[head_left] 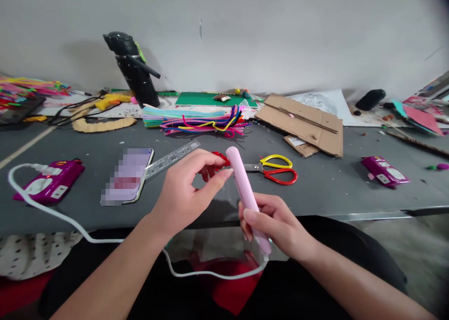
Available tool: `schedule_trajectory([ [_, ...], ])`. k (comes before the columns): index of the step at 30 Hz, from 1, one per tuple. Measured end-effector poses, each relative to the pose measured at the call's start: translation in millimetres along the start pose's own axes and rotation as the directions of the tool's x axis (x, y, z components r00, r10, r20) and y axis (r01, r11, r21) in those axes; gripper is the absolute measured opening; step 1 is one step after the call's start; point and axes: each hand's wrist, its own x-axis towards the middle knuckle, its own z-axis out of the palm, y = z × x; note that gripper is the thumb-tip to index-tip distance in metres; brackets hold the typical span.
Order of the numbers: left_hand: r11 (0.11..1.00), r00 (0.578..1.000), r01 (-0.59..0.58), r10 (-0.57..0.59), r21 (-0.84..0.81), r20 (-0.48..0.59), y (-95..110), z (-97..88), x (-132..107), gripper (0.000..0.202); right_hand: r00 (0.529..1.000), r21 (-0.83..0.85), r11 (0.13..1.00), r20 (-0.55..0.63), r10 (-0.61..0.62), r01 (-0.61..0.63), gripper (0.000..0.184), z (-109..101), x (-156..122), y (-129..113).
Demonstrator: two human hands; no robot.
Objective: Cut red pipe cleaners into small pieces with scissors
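Note:
My right hand [277, 224] is closed around a pink rod-shaped corded tool [242, 182], its rounded tip pointing up and away. A white cable [42, 207] runs from the tool's lower end round to a purple power strip [49, 182] at the left. My left hand [185, 184] pinches a clear plastic sheet [224, 193] beside the tool's tip, with something red [219, 158] just behind the fingers. The sheet hangs over the table edge onto my lap.
On the grey table lie a phone [128, 175], a clear ruler [171, 158], scissors with yellow and red handles [277, 169], pipe cleaners [203, 121], cardboard [305, 123], a black flask [135, 69], a yellow glue gun [110, 100] and a second purple power strip [384, 170].

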Motion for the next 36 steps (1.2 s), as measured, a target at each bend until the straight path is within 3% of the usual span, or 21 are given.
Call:
schedule_trajectory([
  [6, 0.986, 0.994, -0.099, 0.103, 0.132, -0.023, -1.5, -8.6, -0.3, 0.009, 1.000, -0.019, 1.000, -0.009, 0.005, -0.005, 0.029, 1.4, 0.7, -0.7],
  [17, 0.966, 0.983, -0.164, 0.176, 0.198, -0.048, -4.5, -8.7, 0.3, 0.012, 0.999, -0.044, 0.999, 0.023, 0.032, -0.031, 0.028, 1.9, 0.3, -1.4],
  [36, 0.977, 0.991, -0.132, 0.131, 0.170, 0.018, -4.4, -11.9, 0.8, 0.010, 0.997, 0.040, 0.997, 0.050, 0.063, -0.065, 0.028, -2.4, -2.5, 4.2],
])
